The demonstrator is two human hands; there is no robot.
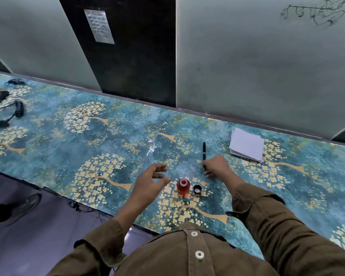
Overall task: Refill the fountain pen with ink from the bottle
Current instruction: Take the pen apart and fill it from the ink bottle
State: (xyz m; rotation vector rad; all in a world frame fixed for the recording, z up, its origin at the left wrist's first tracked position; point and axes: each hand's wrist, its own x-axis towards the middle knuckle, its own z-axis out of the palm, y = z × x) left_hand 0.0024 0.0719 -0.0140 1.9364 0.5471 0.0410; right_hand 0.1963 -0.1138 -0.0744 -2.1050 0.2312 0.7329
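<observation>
Brown shirt nearest | bottle uncapped on table, cap beside | left hand grip released, near bottle | right hand grasping pen end, lying flat | filling not begun

Both arms reach forward in brown sleeves pushed back from the wrists. The left hand hovers with fingers loosely spread and curved, thumb pointing toward 3 o'clock, holding nothing. The right hand lies knuckles-up, fingers curled under toward 9 o'clock.
</observation>
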